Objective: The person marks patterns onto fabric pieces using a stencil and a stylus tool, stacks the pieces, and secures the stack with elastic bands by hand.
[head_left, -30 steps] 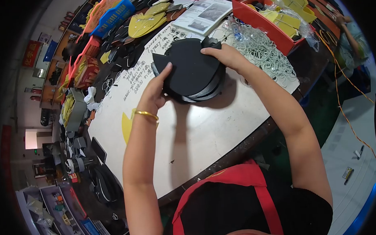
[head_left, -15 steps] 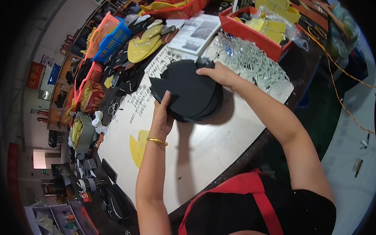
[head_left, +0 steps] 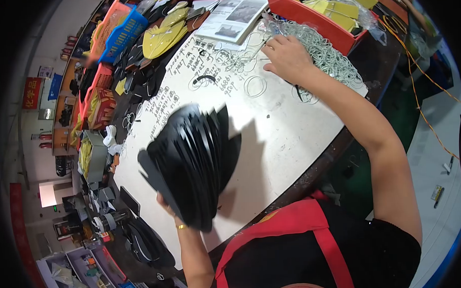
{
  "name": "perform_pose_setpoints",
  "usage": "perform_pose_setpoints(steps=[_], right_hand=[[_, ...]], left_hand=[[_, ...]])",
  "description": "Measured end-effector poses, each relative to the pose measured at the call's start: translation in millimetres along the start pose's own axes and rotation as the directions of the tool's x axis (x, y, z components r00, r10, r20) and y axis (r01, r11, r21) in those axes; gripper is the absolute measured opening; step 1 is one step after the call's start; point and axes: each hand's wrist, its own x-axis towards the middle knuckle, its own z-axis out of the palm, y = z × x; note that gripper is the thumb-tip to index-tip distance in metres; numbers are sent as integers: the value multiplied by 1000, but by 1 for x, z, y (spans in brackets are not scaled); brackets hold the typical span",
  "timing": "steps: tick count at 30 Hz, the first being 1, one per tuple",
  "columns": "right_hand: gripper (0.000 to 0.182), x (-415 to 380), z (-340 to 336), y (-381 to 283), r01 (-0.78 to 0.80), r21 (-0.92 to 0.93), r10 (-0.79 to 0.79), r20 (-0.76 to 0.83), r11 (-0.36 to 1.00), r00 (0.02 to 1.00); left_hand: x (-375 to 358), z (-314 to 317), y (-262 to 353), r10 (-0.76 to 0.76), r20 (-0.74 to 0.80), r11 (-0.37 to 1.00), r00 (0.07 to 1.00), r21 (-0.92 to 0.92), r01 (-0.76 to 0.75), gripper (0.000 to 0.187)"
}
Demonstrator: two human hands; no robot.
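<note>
My left hand (head_left: 165, 203) grips a thick stack of black cut sheet pieces (head_left: 190, 160) from its lower left side. The stack stands on edge, its sheets fanned apart, and hides most of my fingers. My right hand (head_left: 288, 58) is at the near left edge of a heap of pale rubber bands (head_left: 324, 49), its thumb apart from the fingers; I see nothing held in it. A few loose rubber bands (head_left: 255, 86) lie beside it on a white board (head_left: 286, 142) with handwriting. A small black strip (head_left: 204, 80) lies there too.
A printed booklet (head_left: 233, 17) lies at the back of the board. Behind the heap stands a red bin (head_left: 307, 17) with yellow pieces. Blue (head_left: 125, 33) and orange baskets (head_left: 109, 24) and yellow pieces (head_left: 163, 39) crowd the left side. An orange cord (head_left: 417, 102) hangs at right.
My right hand has let go of the black stack and moved to the rubber bands. My left hand has brought the stack nearer and leftward, tipping it on edge; its sheets now fan apart.
</note>
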Motion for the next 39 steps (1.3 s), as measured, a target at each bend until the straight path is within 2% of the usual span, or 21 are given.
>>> perform_pose_setpoints(steps=[3, 4, 6, 7, 9, 11, 12, 13, 14, 16, 19, 22, 24, 27, 29, 31, 32, 35, 37, 38, 39], right_hand=[[25, 12, -33, -19, 245, 305, -280, 75, 920, 957], [22, 11, -33, -32, 296, 239, -342, 177, 925, 923], [19, 3, -31, -60, 419, 132, -436, 388, 898, 812], [18, 4, -22, -59, 369, 154, -400, 307, 916, 864], [16, 4, 6, -64, 275, 261, -322, 155, 925, 934], [15, 18, -27, -81, -195, 458, -12, 411, 867, 911], [15, 12, -24, -85, -442, 672, 72, 503, 595, 861], [17, 7, -21, -82, -617, 754, 117, 608, 225, 785], [20, 2, -20, -81, -692, 698, 112, 714, -183, 691], [23, -7, -42, -97, -666, 571, 15, 765, -480, 644], [32, -19, -81, -124, -506, 418, -66, 718, -755, 692], [48, -32, -94, -120, -670, 577, -206, 666, -468, 717], [73, -39, -93, -117, -744, 612, -257, 699, -267, 667], [89, -57, -80, -140, -761, 482, -271, 736, -434, 621], [111, -58, -112, -146, -898, 323, -484, 759, -299, 435], [118, -62, -140, -172, -889, 378, -567, 686, -259, 457], [120, -61, -143, -176, -900, 321, -579, 689, -295, 436], [125, -62, -149, -181, -907, 183, -617, 680, -380, 396], [127, -70, -151, -186, -889, 148, -642, 641, -434, 420], [131, -80, -151, -198, -857, 321, -565, 649, -404, 510], [134, -87, -156, -208, -835, 376, -537, 642, -403, 548]], left_hand=[[-60, -18, 8, -11, -216, 997, 976, 75, 28, 84], [-69, -25, 10, -9, -271, 995, 963, 98, 36, 85], [-76, -30, 10, -55, -129, 996, 990, 62, 63, 88], [-80, -32, 12, -63, -70, 997, 996, 48, 67, 90], [-91, -49, 21, -155, -108, 987, 982, 28, 159, 89], [-106, -61, 29, -279, -177, 956, 944, 45, 291, 90], [-109, -62, 30, -302, -230, 938, 925, 100, 331, 90], [-100, -41, 25, -236, -320, 911, 918, 257, 323, 91], [-95, -26, 21, -160, -395, 853, 905, 406, 328, 91], [-87, -16, 15, -156, -422, 802, 893, 474, 363, 93], [-84, -11, 7, -157, -404, 787, 901, 499, 362, 92], [-96, -17, 8, -176, -374, 777, 910, 514, 362, 91], [-105, -20, 8, -193, -361, 764, 912, 528, 371, 90], [-110, -20, 7, -189, -314, 760, 930, 553, 341, 93], [-107, -17, -2, -167, -243, 758, 956, 588, 282, 103], [-83, 39, -26, 151, -240, 703, 959, 708, 67, 121], [-81, 33, -19, 60, -258, 602, 964, 780, 171, 124], [-96, 31, -14, 20, -390, 822, 921, 531, 207, 111], [-109, 49, -9, -92, -534, 801, 840, 461, 381, 98], [-117, 57, -12, -118, -601, 772, 791, 446, 454, 97], [-115, 65, -14, -134, -637, 740, 759, 446, 504, 95]])
